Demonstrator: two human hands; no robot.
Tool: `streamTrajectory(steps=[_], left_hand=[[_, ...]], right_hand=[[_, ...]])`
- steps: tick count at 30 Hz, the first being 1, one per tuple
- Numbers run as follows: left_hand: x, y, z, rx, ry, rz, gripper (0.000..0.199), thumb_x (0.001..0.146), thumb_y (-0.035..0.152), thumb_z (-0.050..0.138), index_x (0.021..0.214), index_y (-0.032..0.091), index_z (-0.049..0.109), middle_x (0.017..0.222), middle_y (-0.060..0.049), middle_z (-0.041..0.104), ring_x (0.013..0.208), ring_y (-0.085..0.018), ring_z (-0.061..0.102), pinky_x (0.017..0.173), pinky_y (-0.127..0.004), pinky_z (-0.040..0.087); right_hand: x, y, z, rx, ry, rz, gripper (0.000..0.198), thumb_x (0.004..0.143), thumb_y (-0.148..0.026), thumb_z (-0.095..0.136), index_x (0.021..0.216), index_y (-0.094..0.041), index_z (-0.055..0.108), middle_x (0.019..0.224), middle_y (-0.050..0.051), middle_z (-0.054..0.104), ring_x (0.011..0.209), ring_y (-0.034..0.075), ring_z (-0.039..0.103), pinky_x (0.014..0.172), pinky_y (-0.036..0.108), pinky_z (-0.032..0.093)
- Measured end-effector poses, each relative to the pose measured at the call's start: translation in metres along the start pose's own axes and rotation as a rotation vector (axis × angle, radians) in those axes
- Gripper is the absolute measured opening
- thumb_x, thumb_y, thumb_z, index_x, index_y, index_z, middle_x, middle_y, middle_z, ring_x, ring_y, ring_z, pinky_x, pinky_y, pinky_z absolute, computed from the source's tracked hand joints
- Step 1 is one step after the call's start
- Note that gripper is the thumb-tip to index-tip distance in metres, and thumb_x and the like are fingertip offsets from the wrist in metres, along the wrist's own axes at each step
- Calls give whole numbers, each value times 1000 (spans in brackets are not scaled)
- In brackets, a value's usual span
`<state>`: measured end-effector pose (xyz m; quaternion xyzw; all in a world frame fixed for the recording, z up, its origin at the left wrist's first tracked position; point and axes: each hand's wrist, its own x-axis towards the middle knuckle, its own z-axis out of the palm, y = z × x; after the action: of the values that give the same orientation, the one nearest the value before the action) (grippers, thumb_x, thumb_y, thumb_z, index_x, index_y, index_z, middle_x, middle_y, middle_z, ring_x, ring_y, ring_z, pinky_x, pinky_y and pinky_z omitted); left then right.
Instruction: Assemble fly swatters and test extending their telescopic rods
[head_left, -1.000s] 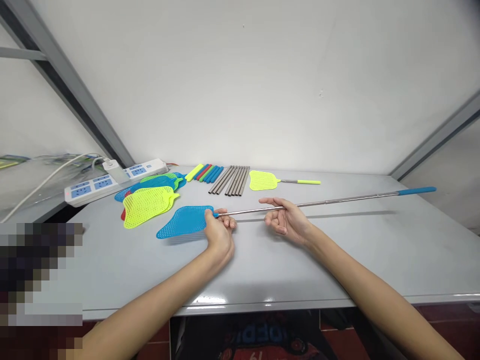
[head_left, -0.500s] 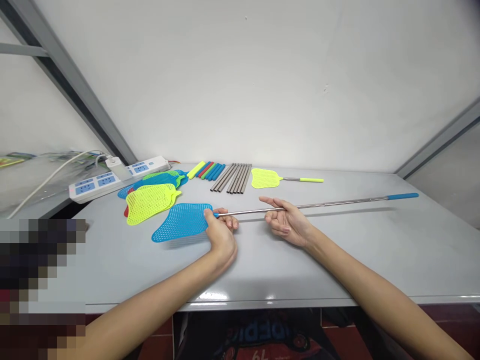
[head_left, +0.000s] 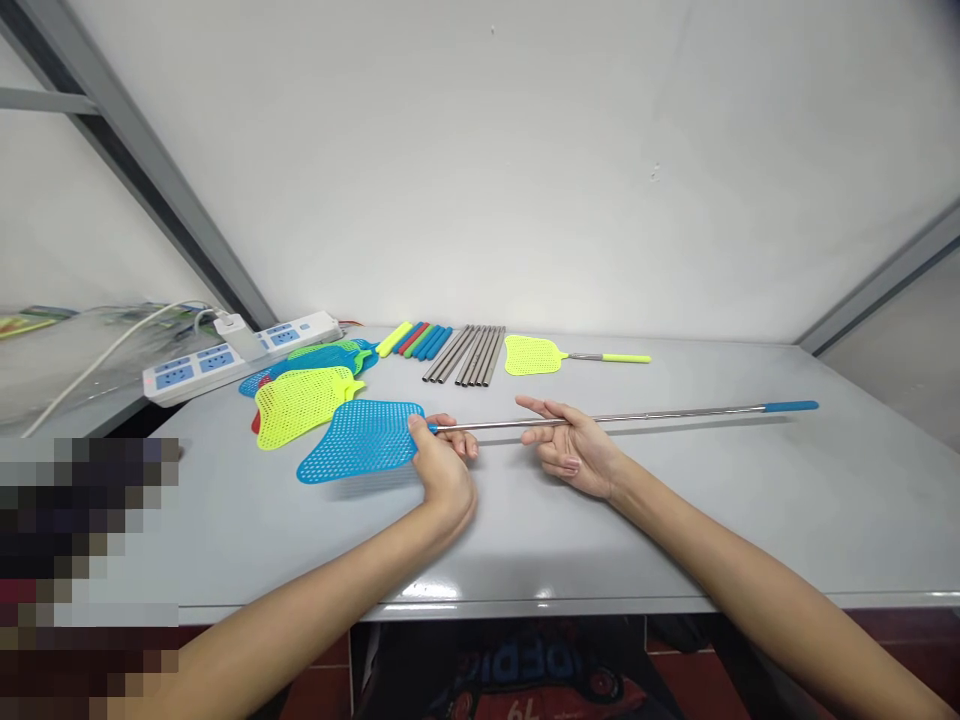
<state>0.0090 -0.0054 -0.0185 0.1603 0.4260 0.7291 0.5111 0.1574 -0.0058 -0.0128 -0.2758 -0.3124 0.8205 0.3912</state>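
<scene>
A blue fly swatter (head_left: pixel 360 440) with a long telescopic metal rod lies across both my hands, its head to the left. At the neck of the head, the thumb and fingers of my left hand (head_left: pixel 442 460) pinch the swatter. My right hand (head_left: pixel 574 450) supports the rod midway, thumb over it and index finger stretched along it, the other fingers curled below. The rod's blue grip (head_left: pixel 791 406) reaches out to the right, and its shadow falls on the grey table. Beyond my hands lies a yellow fly swatter (head_left: pixel 532 356) with a short rod.
Loose swatter heads (head_left: pixel 304 405) in yellow, blue, green and red overlap at the left. Several coloured grips (head_left: pixel 416 341) and metal tubes (head_left: pixel 469 355) lie in rows at the back. A white power strip (head_left: pixel 244 358) with a plugged-in adapter stands at the left edge.
The blue grip end has come slightly left and dipped lower, so the rod lies more level. The swatter's head has shifted a little left. Both hands keep their hold.
</scene>
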Motion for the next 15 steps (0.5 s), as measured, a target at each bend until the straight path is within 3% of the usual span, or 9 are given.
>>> streamTrajectory(steps=[15], left_hand=[[-1, -1, 1, 6, -37, 94, 37, 78, 47, 26, 59, 19, 40, 31, 8, 29, 25, -8, 34, 32, -20, 27]], right_hand=[[-1, 5, 0, 31, -55, -13, 37, 80, -31, 28, 113, -23, 42, 70, 5, 65, 25, 4, 22, 27, 17, 15]])
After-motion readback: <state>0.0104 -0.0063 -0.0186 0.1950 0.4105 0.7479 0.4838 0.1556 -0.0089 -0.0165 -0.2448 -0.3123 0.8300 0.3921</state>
